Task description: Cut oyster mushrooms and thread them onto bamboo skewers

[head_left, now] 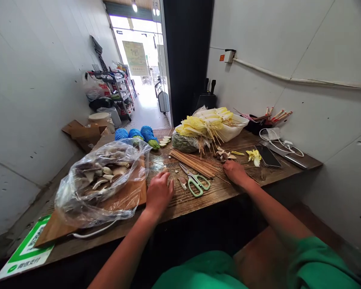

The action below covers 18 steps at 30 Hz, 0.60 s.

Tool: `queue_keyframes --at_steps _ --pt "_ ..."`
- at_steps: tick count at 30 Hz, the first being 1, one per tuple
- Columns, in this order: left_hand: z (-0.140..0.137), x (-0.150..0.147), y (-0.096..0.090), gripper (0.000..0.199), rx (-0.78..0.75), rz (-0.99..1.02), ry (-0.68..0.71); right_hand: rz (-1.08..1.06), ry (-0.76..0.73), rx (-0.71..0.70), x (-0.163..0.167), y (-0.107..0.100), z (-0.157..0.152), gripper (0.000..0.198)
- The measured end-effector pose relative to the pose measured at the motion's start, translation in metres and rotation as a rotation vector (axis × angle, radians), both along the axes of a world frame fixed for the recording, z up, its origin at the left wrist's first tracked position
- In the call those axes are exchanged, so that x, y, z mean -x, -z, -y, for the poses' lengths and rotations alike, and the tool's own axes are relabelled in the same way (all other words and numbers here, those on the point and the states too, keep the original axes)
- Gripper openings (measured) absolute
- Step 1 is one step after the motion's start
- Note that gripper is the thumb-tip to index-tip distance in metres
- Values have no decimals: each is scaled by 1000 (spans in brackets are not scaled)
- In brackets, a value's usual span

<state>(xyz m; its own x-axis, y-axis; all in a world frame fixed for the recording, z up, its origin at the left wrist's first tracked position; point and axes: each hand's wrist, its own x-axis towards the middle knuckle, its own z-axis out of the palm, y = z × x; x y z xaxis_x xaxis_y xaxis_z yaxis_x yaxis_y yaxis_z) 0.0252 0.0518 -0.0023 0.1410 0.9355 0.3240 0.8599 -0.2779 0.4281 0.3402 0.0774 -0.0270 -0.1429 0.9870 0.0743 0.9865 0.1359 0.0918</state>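
My left hand (160, 192) rests on the wooden table between the cutting board and the scissors. Its thumb stands apart from the loosely bent fingers, and a small pale scrap lies by the fingertips. Right of it are green-handled scissors (198, 185) and a mushroom piece (183, 183). My right hand (235, 172) is bent down at a small pile of mushroom pieces (224, 154); what its fingers hold, if anything, is hidden. A bundle of bamboo skewers (195, 162) lies between the hands. On the left, a clear plastic bag (87, 200) of torn mushrooms covers the cutting board (142, 180).
Skewered yellow cabbage leaves (198, 124) fill a white tub (230, 132) at the back. Netted green vegetables (150, 138) lie behind the bag. A phone (268, 155), a white cable (281, 144) and cabbage scraps (254, 157) are at right. Walls flank the table (174, 208).
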Motion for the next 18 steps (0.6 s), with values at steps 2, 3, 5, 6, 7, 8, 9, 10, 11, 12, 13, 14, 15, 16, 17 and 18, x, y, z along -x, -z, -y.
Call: queue_keyframes --at_steps 2,3,5,6,7,8,9,10,11,12,13,14,15,16,17,18 --pt "-20 -8 -9 34 7 -232 -103 7 7 -4 1 0 -2 26" --pt "-29 -11 -11 36 21 -313 -157 6 9 -10 1 0 -3 24" --pt "-46 -15 -12 39 77 -413 -228 0 7 -27 0 -1 -3 21" --pt "-53 -15 -11 39 113 -437 -241 -7 6 -38 -2 -2 -2 19" --pt "-59 -15 -9 37 147 -448 -243 -16 5 -50 -5 -3 0 18" --pt "-64 -14 -7 35 176 -450 -238 -27 4 -63 -8 -3 2 17" --pt "-67 -12 -6 33 196 -441 -228 -42 3 -77 -12 -3 5 15" --pt "-69 -10 -4 32 208 -421 -217 -59 5 -91 -16 -2 8 15" --pt "-71 -8 -2 32 212 -390 -206 -80 8 -106 -19 -1 10 14" --pt "-71 -5 -1 33 210 -347 -193 -103 10 -122 -23 0 13 13" --pt "-72 -3 1 36 206 -292 -175 -128 9 -138 -26 2 15 13" --pt "-71 -1 2 38 200 -224 -156 -153 5 -154 -28 5 16 13" --pt "-71 2 2 40 200 -145 -140 -179 -1 -170 -30 7 16 14" --pt "-70 4 3 41 210 -59 -134 -203 -12 -184 -30 10 16 15" --pt "-69 6 3 40 231 32 -136 -226 -26 -196 -30 12 15 15" --pt "-67 8 3 39 261 120 -141 -246 -41 -205 -28 14 13 16"
